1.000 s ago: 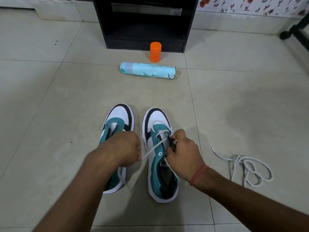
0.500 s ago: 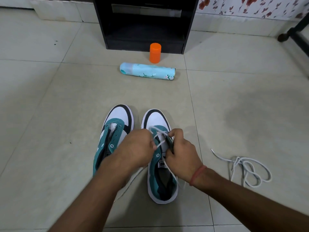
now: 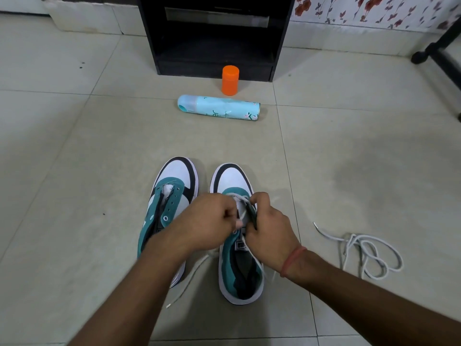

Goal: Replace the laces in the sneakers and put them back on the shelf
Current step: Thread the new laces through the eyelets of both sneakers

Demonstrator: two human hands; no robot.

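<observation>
Two teal, white and black sneakers stand side by side on the tiled floor, toes pointing away from me. The left sneaker (image 3: 174,193) has bare eyelets. Over the right sneaker (image 3: 232,181) both hands meet at the front eyelets. My left hand (image 3: 207,223) pinches the white lace (image 3: 189,278), whose loose end trails back between the shoes. My right hand (image 3: 267,228) grips the shoe's eyelet flap and the lace there. A second white lace (image 3: 366,250) lies coiled on the floor to the right.
A black shelf unit (image 3: 214,36) stands against the far wall with an open lower compartment. In front of it are an upright orange cap (image 3: 230,80) and a light blue spray can (image 3: 219,107) lying on its side. A black furniture leg (image 3: 434,51) is at the far right.
My left hand has moved right from over the left sneaker to the right sneaker's front eyelets, taking the lace with it. The left sneaker is now uncovered. My right hand has stayed in place.
</observation>
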